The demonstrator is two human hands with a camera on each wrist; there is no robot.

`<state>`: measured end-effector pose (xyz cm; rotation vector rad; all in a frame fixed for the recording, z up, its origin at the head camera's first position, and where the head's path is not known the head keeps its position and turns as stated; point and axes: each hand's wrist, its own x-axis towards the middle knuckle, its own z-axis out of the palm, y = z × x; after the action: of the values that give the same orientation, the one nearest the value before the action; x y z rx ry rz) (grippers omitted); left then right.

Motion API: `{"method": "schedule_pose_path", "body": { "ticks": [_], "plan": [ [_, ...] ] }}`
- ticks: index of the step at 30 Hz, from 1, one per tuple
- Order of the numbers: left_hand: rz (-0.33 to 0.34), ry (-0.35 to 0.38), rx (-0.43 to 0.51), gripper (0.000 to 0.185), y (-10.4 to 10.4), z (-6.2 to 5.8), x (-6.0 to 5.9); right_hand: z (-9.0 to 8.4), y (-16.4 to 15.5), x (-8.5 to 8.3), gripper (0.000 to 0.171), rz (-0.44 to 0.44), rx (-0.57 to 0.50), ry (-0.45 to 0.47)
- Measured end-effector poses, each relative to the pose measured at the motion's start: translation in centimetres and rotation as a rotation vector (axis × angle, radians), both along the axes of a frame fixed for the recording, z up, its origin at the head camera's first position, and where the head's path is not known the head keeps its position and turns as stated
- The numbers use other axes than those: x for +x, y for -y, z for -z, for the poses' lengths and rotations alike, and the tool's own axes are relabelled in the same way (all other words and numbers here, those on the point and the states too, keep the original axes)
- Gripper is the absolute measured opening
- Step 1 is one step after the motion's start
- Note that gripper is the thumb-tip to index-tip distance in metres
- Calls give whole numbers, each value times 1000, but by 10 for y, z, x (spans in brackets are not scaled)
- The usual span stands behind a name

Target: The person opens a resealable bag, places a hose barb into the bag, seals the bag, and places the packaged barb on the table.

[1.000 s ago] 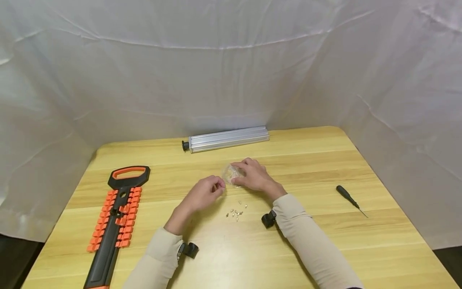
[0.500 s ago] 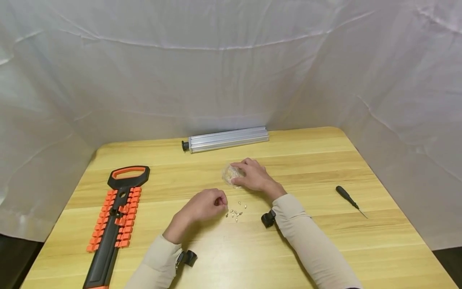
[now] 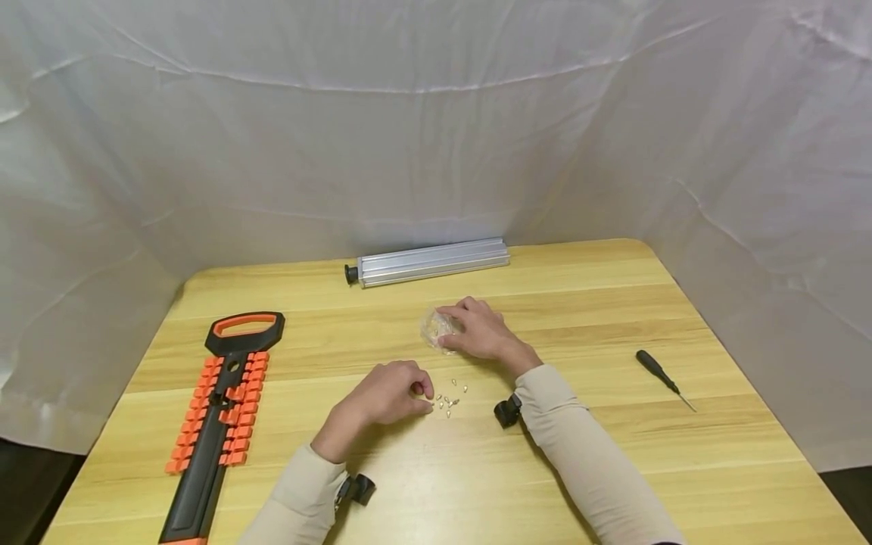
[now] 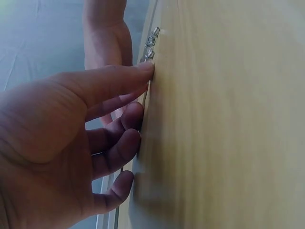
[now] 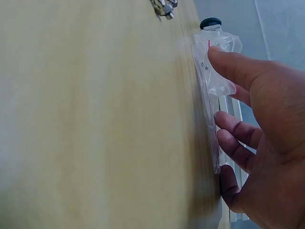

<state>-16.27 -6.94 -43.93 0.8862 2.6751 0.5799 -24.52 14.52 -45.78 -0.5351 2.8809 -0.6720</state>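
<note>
From the head view: left hand (image 3: 390, 392) resting knuckles-up on the table (image 3: 613, 318), fingertips curled down at the near edge of a small scatter of screws (image 3: 450, 399); whether one is pinched cannot be told here. Right hand (image 3: 477, 331) just beyond the screws, fingers laid over a clear plastic bag (image 3: 434, 329) and pressing it flat. Well off to the left hand's outer side, an orange and black tool rack (image 3: 221, 412); beyond the right hand, a silver metal bar (image 3: 429, 262); far out to its right, a black screwdriver (image 3: 662, 375). From the left wrist: fingers (image 4: 112, 81) bent, index tip touching the tabletop (image 4: 228, 119) right next to the screws (image 4: 150, 45), nothing visibly held. From the right wrist: thumb (image 5: 238, 67) pressing the bag (image 5: 214, 76) against the tabletop (image 5: 95, 119), other fingers resting along its edge, not curled round it; screws (image 5: 163, 6) a little way past the thumb.
</note>
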Motion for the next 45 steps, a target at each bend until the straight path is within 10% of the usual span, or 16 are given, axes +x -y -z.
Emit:
{"method": "schedule_pose_path", "body": {
  "ticks": [23, 45],
  "plan": [
    [-57, -16, 70, 12, 2, 3, -2, 1, 0, 3, 65, 10, -15, 9],
    [-270, -80, 324, 13, -11, 8, -57, 0, -2, 0, 62, -20, 13, 2]
  ]
}}
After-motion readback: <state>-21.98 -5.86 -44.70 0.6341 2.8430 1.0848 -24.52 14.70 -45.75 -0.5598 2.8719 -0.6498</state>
